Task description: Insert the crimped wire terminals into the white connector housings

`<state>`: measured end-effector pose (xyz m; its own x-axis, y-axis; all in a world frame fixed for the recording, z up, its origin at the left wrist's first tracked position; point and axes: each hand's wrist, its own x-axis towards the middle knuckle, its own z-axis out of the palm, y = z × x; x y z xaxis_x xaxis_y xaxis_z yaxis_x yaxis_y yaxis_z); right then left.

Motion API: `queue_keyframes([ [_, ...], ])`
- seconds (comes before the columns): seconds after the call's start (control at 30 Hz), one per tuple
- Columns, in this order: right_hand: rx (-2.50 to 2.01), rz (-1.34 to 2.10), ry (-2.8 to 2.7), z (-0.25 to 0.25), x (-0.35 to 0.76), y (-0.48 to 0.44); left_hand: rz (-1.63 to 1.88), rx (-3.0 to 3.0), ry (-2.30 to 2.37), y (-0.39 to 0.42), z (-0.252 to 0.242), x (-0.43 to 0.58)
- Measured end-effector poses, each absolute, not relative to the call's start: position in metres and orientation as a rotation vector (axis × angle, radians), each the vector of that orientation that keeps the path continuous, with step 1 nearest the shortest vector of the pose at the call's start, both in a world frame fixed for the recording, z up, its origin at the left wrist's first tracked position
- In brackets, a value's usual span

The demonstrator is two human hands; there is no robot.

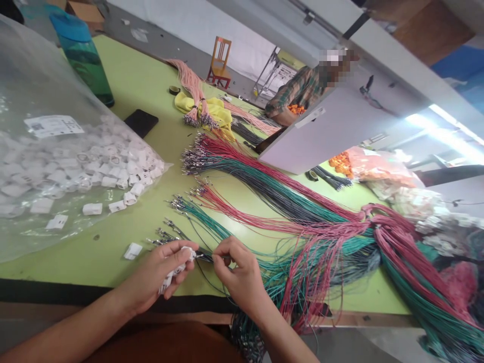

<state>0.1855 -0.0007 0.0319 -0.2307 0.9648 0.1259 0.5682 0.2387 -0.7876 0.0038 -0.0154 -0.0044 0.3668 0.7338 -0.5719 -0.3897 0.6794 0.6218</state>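
Note:
Several white plastic connector housings (174, 272) are cupped in my left hand (162, 269), its fingers closed around them. Just to the right, my right hand (240, 269) pinches a thin dark wire (206, 256) whose metal-tipped end points at the upper housing. Whether the tip is inside the housing I cannot tell. Beyond my hands, black wires with crimped ends (162, 235), green wires (200, 214) and red wires (227, 209) lie fanned over the table. One loose white housing (132, 251) rests left of my hands.
A clear bag of white housings (75, 171) covers the table's left side, near a blue-green bottle (85, 55) and a black phone (141, 123). Thick wire bundles (287, 196) stretch rightward past a grey panel (321, 126). Another person (298, 93) sits behind it.

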Motion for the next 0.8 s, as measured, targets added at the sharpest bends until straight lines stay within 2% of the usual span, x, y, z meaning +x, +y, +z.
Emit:
queue_keyframes([
  [0.53, -1.307, 0.469, -2.038, 0.023, 0.181, -0.005, 0.746, 0.427, 0.956, -0.014, -0.005, 0.004],
  [0.8, -1.309, 0.854, -1.961, 0.027, 0.179, -0.006, 0.692, 0.533, 1.010, -0.015, -0.004, 0.006],
])
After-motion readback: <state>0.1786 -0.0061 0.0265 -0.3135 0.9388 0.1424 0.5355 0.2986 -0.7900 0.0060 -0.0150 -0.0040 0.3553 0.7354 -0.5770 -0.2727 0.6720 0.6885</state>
